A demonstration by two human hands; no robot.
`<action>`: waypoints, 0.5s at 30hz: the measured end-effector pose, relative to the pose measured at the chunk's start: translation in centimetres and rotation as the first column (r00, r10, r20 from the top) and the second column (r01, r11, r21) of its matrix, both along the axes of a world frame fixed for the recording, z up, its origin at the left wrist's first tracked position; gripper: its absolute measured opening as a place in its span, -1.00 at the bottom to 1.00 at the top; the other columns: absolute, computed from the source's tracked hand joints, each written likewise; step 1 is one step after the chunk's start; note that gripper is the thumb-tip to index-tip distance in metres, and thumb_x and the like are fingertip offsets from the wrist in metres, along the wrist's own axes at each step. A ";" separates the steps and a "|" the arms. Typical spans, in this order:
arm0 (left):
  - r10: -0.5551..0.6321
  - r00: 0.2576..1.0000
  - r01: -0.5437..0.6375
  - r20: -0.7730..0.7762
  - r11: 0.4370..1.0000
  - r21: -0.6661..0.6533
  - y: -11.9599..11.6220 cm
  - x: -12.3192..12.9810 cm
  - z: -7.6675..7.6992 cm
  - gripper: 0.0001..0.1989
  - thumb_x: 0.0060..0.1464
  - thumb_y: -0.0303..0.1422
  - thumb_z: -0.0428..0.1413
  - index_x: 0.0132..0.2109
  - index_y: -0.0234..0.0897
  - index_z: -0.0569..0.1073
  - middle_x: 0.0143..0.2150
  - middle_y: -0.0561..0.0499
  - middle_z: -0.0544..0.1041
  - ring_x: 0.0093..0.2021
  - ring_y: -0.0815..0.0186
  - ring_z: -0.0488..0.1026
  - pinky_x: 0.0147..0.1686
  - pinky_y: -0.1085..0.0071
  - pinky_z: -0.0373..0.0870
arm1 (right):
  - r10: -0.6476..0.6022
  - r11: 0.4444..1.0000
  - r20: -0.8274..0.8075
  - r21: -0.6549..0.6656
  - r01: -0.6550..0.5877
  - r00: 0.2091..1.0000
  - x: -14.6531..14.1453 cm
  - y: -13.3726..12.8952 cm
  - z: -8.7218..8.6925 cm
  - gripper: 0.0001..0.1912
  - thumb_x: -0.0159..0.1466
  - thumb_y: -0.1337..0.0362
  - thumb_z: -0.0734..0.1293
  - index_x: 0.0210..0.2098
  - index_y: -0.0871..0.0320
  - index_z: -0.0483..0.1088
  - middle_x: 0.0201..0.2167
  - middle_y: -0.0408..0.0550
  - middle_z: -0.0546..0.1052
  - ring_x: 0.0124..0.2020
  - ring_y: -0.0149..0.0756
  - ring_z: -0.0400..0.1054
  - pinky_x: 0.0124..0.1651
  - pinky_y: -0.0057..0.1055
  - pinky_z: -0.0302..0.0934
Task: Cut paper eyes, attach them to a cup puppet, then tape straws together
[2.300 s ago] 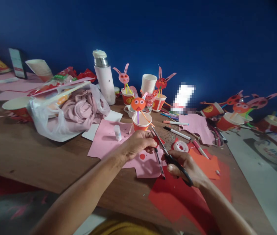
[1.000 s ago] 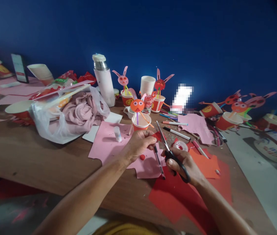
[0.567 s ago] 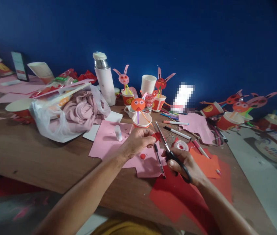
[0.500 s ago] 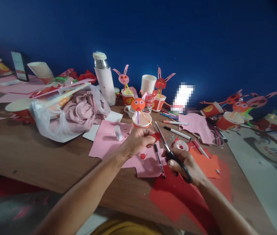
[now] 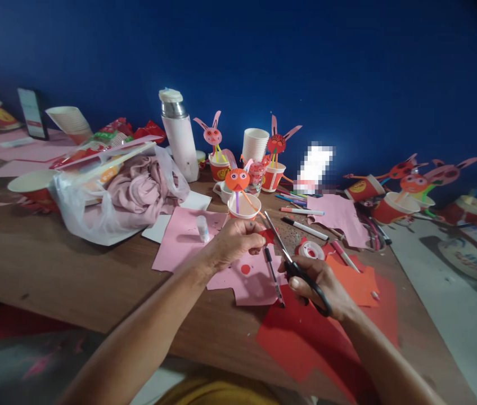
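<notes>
Between the thumb and fingers of my left hand (image 5: 238,243) is a small piece of red paper (image 5: 269,236). My right hand (image 5: 320,281) grips black-handled scissors (image 5: 286,254), their blades slightly apart at the red paper's edge. Below the hands lies a pink paper sheet (image 5: 255,289) with a small red paper disc (image 5: 245,269) and a capped black pen (image 5: 273,275) on it. Just beyond my left hand stands a paper cup (image 5: 244,209) holding an orange paper face (image 5: 237,179) on a purple stem. A glue stick (image 5: 203,229) stands upright on the pink sheet.
A plastic bag (image 5: 90,222) with pink cloth and a white flask (image 5: 178,143) stand to the left. Tape (image 5: 312,251), markers (image 5: 306,229) and orange paper (image 5: 354,281) lie right. More cups with paper rabbit faces line the blue wall.
Very little differs. The scissor blades look slightly closer together around the red paper, and both hands have stayed in nearly the same place.
</notes>
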State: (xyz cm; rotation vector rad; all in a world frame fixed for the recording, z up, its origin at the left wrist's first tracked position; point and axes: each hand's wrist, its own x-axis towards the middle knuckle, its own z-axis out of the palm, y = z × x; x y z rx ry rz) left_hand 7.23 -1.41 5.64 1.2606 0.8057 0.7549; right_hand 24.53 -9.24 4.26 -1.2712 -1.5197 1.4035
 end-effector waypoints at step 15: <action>-0.091 0.994 0.092 -0.061 0.996 0.020 0.0 -0.8 0.2 -0.91 -0.22 -0.54 0.03 -0.60 -0.34 0.32 -0.68 0.16 0.28 -0.62 0.52 0.21 -0.57 0.53 0.11 | 0.094 0.995 -0.025 0.030 -0.094 0.995 0.5 0.2 -0.6 -0.53 0.04 -0.07 0.31 -0.33 0.24 0.29 -0.61 -0.21 0.24 -0.65 -0.50 0.13 -0.60 -0.52 0.01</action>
